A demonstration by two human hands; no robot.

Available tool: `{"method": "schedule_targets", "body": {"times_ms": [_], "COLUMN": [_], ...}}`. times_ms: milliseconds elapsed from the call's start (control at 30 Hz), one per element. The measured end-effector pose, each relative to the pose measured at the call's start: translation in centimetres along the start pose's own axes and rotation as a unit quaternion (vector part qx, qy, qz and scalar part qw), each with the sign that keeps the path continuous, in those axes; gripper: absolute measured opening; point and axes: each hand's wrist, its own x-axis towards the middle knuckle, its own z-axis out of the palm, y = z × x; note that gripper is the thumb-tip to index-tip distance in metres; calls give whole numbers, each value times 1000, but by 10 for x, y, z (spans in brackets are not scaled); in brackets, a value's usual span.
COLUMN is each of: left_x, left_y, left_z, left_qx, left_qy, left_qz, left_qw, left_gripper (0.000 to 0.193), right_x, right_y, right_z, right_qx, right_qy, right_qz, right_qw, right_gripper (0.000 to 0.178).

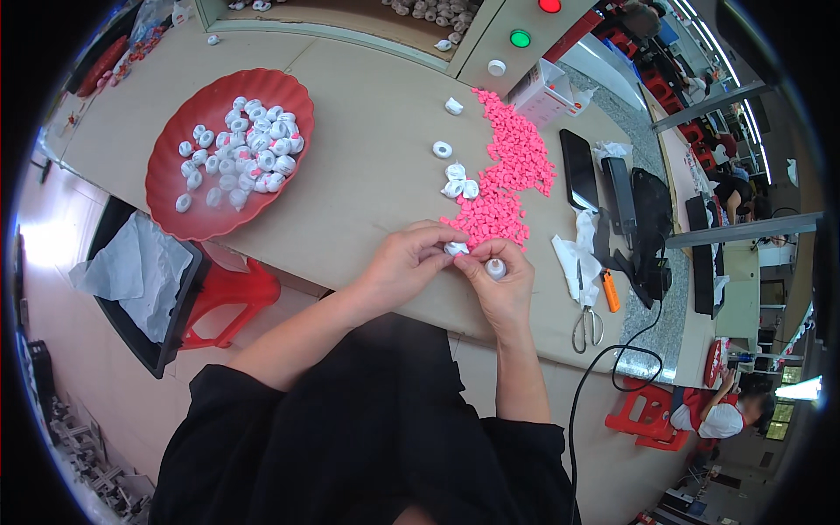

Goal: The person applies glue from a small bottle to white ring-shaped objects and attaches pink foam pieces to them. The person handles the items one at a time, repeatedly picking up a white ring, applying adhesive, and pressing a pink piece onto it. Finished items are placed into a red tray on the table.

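Note:
My left hand (409, 261) pinches a small white rounded piece (455, 248) near the table's front edge. My right hand (506, 284) meets it there, its thumb and forefinger at the piece's right side, where a bit of pink shows. Tucked in that same hand is a small whitish bottle (496, 269) with its tip upward. Just beyond my fingers spreads a heap of tiny pink pieces (494, 214). Several white pieces (455, 186) lie left of the heap, with a ring-shaped white piece (442, 150) farther off.
A red scalloped bowl (166, 188) of white pieces stands at the left. To the right lie a black phone (578, 171), scissors (587, 331), an orange-handled tool (610, 291) and a black cable (573, 420). A white box (541, 94) and a cabinet with buttons (503, 52) stand behind.

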Motion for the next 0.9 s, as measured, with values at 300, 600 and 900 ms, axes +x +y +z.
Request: {"method": "schedule_targets", "body": {"times_ms": [300, 600, 900], "left_x": [0, 1, 5], "left_y": [0, -9, 0], "left_z": [0, 2, 0], "left_qx": [78, -35, -119], "left_qy": [3, 23, 14], "left_qz": [16, -25, -56], "left_qw": [997, 999, 991], "left_gripper": [28, 24, 24], "right_x": [4, 2, 3], "right_y": [1, 8, 8], "right_z": [-4, 6, 0], "right_qx": [-8, 6, 87], "right_qy": [-11, 26, -9], "right_qz": [35, 17, 25], "right_qw": [999, 1000, 996], "right_gripper": [16, 17, 17]}}
